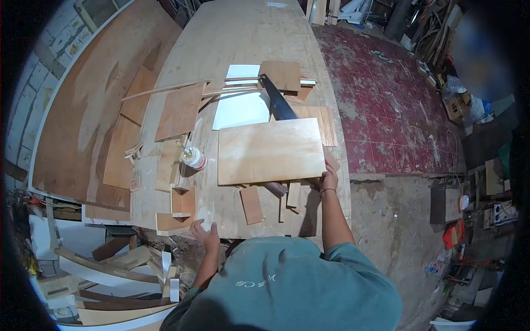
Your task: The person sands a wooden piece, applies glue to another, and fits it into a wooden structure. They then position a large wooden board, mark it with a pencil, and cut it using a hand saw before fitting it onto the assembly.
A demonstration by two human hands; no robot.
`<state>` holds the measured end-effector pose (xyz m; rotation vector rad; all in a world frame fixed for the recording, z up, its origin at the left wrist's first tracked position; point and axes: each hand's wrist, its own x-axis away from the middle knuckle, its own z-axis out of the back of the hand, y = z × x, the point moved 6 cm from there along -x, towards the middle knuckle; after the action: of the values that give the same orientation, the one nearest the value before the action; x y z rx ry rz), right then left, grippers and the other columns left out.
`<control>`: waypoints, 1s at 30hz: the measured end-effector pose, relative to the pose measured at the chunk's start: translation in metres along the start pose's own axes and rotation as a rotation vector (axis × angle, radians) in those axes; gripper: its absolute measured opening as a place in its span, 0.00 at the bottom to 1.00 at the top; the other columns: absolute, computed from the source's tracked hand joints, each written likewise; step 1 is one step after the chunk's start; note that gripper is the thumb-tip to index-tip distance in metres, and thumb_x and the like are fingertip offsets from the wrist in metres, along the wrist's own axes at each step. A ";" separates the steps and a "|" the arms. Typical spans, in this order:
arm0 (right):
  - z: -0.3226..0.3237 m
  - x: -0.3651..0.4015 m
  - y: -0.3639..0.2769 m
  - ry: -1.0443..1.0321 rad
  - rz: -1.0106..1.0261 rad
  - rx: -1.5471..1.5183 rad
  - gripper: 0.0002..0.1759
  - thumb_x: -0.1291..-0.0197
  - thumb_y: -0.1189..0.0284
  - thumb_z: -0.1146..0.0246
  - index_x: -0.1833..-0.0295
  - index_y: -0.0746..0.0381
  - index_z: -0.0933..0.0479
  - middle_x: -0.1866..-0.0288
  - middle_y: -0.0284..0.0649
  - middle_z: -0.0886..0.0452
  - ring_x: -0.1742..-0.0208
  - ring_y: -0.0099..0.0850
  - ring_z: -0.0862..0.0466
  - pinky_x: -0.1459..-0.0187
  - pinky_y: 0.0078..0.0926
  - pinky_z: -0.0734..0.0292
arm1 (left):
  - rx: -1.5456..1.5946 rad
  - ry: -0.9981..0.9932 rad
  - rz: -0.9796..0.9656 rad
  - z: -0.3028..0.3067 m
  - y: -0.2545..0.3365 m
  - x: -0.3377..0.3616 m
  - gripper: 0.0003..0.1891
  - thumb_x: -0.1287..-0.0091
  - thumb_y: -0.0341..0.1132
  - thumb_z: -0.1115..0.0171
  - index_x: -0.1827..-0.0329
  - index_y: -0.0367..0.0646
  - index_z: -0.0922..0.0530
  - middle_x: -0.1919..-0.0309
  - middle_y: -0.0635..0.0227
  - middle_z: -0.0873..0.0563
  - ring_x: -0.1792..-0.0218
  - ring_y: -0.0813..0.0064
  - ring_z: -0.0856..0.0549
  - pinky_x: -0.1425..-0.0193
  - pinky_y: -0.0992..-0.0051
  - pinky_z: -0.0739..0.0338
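My right hand (330, 177) grips the lower right corner of a rectangular wooden board (270, 151), which is raised over the workbench and hides what lies behind it. At the near edge of the bench rests my left hand (206, 234), fingers apart and holding nothing. Just left of it stands a small open wooden box (183, 203) with a stepped shape. A white jar (193, 158) with something upright in its mouth is left of the board. Beyond the board, the dark blade of a handsaw (277, 98) sticks out.
Thin wood panels (180, 112), white sheets (241, 110) and strips lie on the workbench (243, 33). A small brown wood piece (252, 206) is near the front edge. Large plywood (83, 116) leans at the left. Curved offcuts (105, 273) are piled lower left; red flooring (386, 105) is at right.
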<state>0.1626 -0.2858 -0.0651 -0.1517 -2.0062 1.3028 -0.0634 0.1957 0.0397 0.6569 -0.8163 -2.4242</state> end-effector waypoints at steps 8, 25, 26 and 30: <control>0.030 -0.039 -0.008 -0.298 0.030 0.341 0.09 0.43 0.71 0.47 0.63 0.64 0.23 0.77 0.32 0.28 0.80 0.24 0.28 0.79 0.22 0.31 | 0.116 -0.336 0.207 -0.112 0.013 -0.055 0.32 0.50 0.37 0.29 0.44 0.37 0.33 0.47 0.51 0.31 0.42 0.52 0.33 0.36 0.60 0.40; -0.009 -0.009 -0.077 0.154 0.351 1.012 0.24 0.40 0.54 0.44 0.53 0.65 0.23 0.54 0.54 0.21 0.51 0.51 0.22 0.49 0.41 0.28 | 0.974 -0.868 0.891 -0.207 0.032 -0.107 0.27 0.32 0.46 0.46 0.39 0.32 0.32 0.47 0.58 0.21 0.48 0.67 0.20 0.41 0.68 0.28; -0.004 -0.004 -0.083 0.192 0.270 1.087 0.25 0.39 0.53 0.45 0.54 0.66 0.23 0.57 0.56 0.20 0.53 0.53 0.22 0.51 0.42 0.28 | 0.972 -0.859 0.909 -0.203 0.034 -0.103 0.27 0.32 0.46 0.46 0.39 0.32 0.32 0.47 0.58 0.21 0.48 0.67 0.20 0.41 0.68 0.28; 0.022 -0.012 -0.088 0.316 0.411 1.102 0.32 0.38 0.47 0.48 0.60 0.72 0.23 0.61 0.62 0.22 0.58 0.56 0.22 0.56 0.45 0.29 | 1.289 -0.950 0.728 -0.178 0.098 -0.115 0.22 0.27 0.43 0.55 0.38 0.35 0.32 0.43 0.59 0.24 0.42 0.67 0.24 0.36 0.67 0.32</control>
<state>0.1824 -0.3500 -0.0031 -0.2216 -0.8096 2.2836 0.1563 0.1210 0.0103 -0.4864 -2.4654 -1.1838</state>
